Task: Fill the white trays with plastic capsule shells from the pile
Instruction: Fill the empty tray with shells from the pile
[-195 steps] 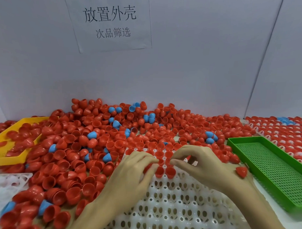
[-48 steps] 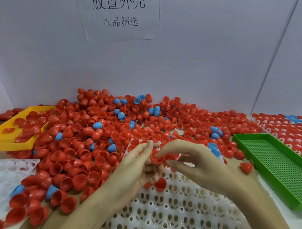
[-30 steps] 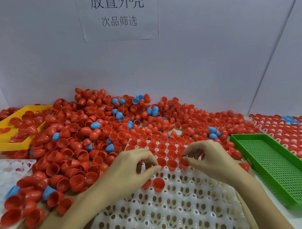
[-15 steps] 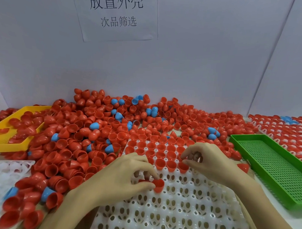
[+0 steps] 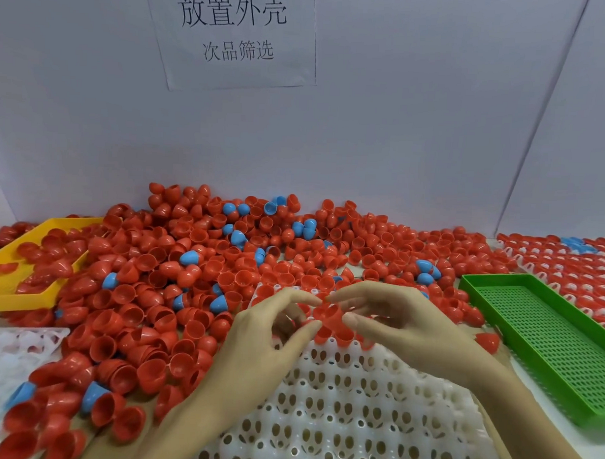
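Item: red capsule shell (image 5: 332,314) pinched between my left hand (image 5: 273,334) and right hand (image 5: 397,322), both part-curled, just above white tray (image 5: 356,420)'s far filled rows.

Table (image 5: 547,433) is buried: shell pile (image 5: 224,278) center, white tray (image 5: 356,420) at 6 o'clock, green tray (image 5: 547,341) at 3, yellow tray (image 5: 14,301) at 9.

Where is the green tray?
The green tray sits on the right side, beside the white tray, just past the right hand.
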Motion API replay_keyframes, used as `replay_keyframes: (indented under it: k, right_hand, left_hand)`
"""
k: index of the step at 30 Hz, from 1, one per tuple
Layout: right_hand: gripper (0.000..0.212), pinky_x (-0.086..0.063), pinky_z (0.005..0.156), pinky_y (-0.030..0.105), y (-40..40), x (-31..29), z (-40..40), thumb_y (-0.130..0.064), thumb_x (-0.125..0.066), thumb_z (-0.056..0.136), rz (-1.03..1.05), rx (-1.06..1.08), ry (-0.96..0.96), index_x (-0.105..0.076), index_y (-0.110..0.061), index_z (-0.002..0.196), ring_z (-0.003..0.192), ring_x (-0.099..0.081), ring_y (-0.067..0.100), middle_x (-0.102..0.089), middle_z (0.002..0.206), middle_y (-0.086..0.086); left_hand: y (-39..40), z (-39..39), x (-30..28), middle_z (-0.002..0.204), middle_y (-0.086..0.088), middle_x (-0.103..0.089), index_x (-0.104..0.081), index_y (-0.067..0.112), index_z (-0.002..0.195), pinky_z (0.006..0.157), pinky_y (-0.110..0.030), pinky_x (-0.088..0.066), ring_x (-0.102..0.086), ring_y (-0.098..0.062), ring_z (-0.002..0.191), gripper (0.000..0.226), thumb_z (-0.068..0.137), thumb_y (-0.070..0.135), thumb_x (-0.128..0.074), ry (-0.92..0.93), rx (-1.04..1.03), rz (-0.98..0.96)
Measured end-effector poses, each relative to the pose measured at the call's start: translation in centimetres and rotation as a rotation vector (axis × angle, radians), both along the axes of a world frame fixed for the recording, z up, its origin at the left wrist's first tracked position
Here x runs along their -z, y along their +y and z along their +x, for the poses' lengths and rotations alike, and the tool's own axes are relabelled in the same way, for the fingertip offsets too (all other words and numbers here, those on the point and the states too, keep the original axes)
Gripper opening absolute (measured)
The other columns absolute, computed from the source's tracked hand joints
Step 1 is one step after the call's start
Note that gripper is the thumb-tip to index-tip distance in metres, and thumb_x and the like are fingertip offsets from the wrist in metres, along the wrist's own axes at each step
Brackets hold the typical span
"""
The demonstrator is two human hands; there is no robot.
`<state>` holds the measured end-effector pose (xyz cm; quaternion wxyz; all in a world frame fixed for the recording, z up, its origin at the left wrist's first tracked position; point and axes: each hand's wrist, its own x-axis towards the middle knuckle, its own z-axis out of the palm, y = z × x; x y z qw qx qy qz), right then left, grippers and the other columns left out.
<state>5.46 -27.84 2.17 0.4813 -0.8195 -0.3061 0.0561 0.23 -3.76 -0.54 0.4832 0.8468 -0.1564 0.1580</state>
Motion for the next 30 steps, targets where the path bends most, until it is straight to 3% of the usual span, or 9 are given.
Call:
replay_keyframes:
  k: [4,9,14,17,20,22,24,26,30]
  right_hand:
    - [0.031,-0.063,0.087,0.033,0.7,0.0,-0.5,-0.023,-0.078,0.096,0.038,-0.043,0.031,-0.073,-0.032,0.125,0.098,-0.077,0.022,-0.076,0.109,-0.001]
    - [0.022,-0.059,0.077,0.024,0.5,-0.4,-0.4,-0.027,-0.068,0.102,0.091,-0.049,0.097,-0.076,-0.016,0.119,0.095,-0.078,0.021,-0.081,0.106,0.003]
    - [0.043,-0.053,0.060,0.023,0.6,-0.5,-0.6,-0.051,-0.053,0.106,0.049,-0.008,0.140,-0.078,-0.016,0.100,0.074,-0.077,0.025,-0.081,0.089,0.007]
    - [0.053,-0.048,0.054,0.023,0.5,-0.1,-0.3,-0.051,-0.042,0.108,0.052,0.098,0.123,-0.079,-0.014,0.098,0.068,-0.075,0.026,-0.079,0.081,0.009]
    - [0.023,-0.059,0.067,0.024,0.5,0.0,-0.4,-0.031,-0.055,0.108,0.079,0.130,-0.088,-0.072,-0.027,0.124,0.088,-0.077,0.018,-0.078,0.101,0.001]
    - [0.038,-0.062,0.087,0.029,0.6,0.0,-0.8,-0.019,-0.063,0.106,0.070,0.019,-0.169,-0.062,-0.037,0.140,0.117,-0.070,0.013,-0.071,0.126,-0.010]
    - [0.046,-0.060,0.093,0.029,1.0,0.1,-1.1,-0.014,-0.066,0.104,0.009,-0.067,-0.224,-0.060,-0.041,0.141,0.124,-0.065,0.013,-0.064,0.138,-0.015]
    - [0.048,-0.062,0.084,0.031,1.6,0.4,-1.3,-0.007,-0.066,0.103,-0.023,-0.074,-0.272,-0.061,-0.042,0.137,0.106,-0.071,0.017,-0.065,0.128,-0.016]
    - [0.055,-0.064,0.064,0.044,1.6,0.9,-1.0,0.007,-0.053,0.100,0.000,-0.033,-0.213,-0.055,-0.036,0.134,0.076,-0.073,0.027,-0.063,0.106,-0.009]
  left_hand:
    - [-0.3,-0.2,-0.1,0.095,0.012,-0.071,-0.063,0.046,0.113,0.080,-0.033,-0.060,-0.073,-0.012,0.089,0.027,0.093,0.033,-0.075,0.036,-0.002,-0.075]
    - [-0.5,-0.4,-0.4,0.110,0.019,-0.065,-0.058,0.051,0.119,0.082,-0.028,-0.060,-0.073,-0.011,0.086,0.049,0.084,0.029,-0.086,0.018,-0.009,-0.010]
    - [-0.8,-0.6,-0.5,0.109,0.017,-0.070,-0.068,0.040,0.112,0.081,-0.022,-0.058,-0.073,-0.012,0.087,0.024,0.092,0.032,-0.077,-0.021,0.011,-0.062]
    - [-0.7,-0.4,-0.8,0.097,0.008,-0.076,-0.068,0.036,0.116,0.075,-0.024,-0.059,-0.074,-0.015,0.075,0.018,0.099,0.039,-0.064,0.082,0.028,-0.188]
    - [-0.5,-0.3,-0.9,0.081,-0.003,-0.077,-0.066,0.036,0.116,0.064,-0.027,-0.060,-0.071,-0.022,0.061,0.019,0.103,0.042,-0.053,0.174,0.039,-0.289]
    - [-0.5,-0.3,-1.0,0.075,-0.006,-0.075,-0.070,0.033,0.105,0.058,-0.027,-0.057,-0.066,-0.021,0.054,0.021,0.103,0.044,-0.052,0.181,0.025,-0.318]
    - [-0.6,-0.3,-0.9,0.071,-0.009,-0.073,-0.073,0.034,0.097,0.054,-0.023,-0.053,-0.062,-0.019,0.051,0.024,0.101,0.047,-0.053,0.196,0.030,-0.342]
    - [-0.6,-0.4,-0.9,0.072,-0.011,-0.074,-0.074,0.033,0.103,0.055,-0.024,-0.054,-0.065,-0.021,0.054,0.027,0.098,0.052,-0.055,0.252,0.045,-0.393]
    - [-0.9,-0.4,-1.3,0.092,-0.014,-0.078,-0.063,0.022,0.125,0.077,-0.039,-0.062,-0.076,-0.032,0.079,0.049,0.092,0.059,-0.058,0.384,0.111,-0.555]
